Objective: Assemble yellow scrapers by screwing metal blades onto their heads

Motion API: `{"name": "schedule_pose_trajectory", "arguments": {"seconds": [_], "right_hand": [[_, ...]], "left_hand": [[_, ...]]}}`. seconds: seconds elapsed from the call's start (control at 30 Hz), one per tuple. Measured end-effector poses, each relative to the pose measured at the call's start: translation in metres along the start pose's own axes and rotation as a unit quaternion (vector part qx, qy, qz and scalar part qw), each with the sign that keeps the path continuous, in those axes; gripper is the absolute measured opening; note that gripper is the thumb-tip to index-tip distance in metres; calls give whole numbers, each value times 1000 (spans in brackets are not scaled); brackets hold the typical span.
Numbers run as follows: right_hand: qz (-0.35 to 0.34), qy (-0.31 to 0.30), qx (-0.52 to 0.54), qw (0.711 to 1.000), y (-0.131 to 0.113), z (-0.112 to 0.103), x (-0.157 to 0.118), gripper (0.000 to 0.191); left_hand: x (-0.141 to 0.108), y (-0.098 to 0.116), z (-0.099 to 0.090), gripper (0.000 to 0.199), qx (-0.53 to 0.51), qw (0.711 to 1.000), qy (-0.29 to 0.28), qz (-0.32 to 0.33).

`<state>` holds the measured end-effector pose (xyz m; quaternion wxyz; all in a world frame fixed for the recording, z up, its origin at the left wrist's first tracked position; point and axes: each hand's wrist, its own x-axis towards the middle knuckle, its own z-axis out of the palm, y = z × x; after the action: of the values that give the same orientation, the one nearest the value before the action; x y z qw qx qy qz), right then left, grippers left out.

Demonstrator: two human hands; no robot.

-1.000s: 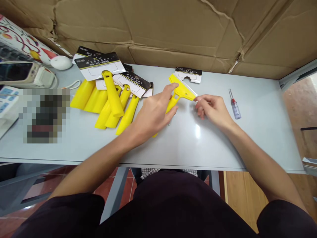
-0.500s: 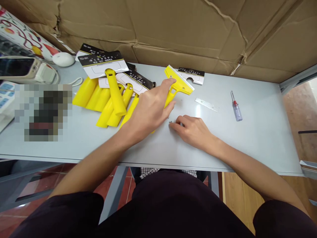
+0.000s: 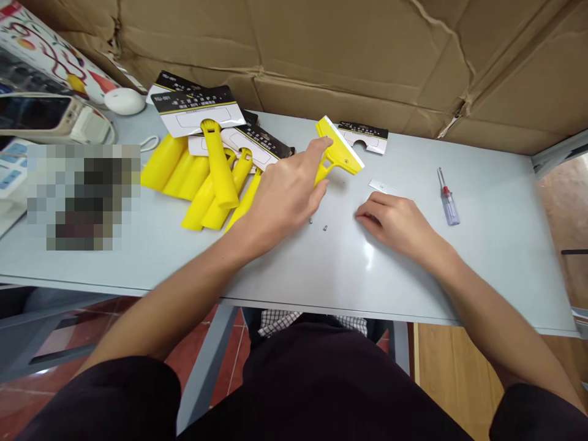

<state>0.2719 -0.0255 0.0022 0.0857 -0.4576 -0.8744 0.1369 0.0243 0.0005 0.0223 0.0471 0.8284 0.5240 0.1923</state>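
Observation:
My left hand [image 3: 289,193] is closed round the handle of a yellow scraper [image 3: 339,147], its index finger stretched along the scraper's head. A pale blade strip edges that head, which points up and away from me. My right hand [image 3: 397,220] rests on the table with curled fingers drawn together; nothing shows at their tips. Just behind its knuckles lies a flat metal plate [image 3: 380,185], partly covered by the hand. Between the two hands are two small screws, one [image 3: 325,228] lying free and another [image 3: 310,221] close under my left hand.
Several yellow scraper handles [image 3: 219,171] with black-and-white cards [image 3: 197,113] pile up at left. A loose card [image 3: 365,138] lies by the cardboard wall [image 3: 321,49]. At right is a clear-handled screwdriver [image 3: 449,205]. A white mouse [image 3: 124,101] sits back left, near a blurred patch.
My right hand has moved right, away from the screws, and now partly covers the metal plate. The left hand still holds the scraper. The view has shifted slightly.

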Motion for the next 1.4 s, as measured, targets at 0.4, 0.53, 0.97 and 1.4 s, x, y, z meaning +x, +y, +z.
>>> {"name": "schedule_pose_trajectory", "arguments": {"seconds": [0.4,0.53,0.97,1.4], "right_hand": [[-38,18,54,998,17,2,0,26],[-43,31,46,998,18,3,1,25],[-39,49,76,995,18,2,4,19],[-48,64,91,993,20,3,2,17]], "left_hand": [[1,5,3,65,7,1000,21,6],[-1,10,5,62,25,1000,8,12],[0,15,7,61,56,998,8,14],[0,10,10,52,47,997,47,26]]}}
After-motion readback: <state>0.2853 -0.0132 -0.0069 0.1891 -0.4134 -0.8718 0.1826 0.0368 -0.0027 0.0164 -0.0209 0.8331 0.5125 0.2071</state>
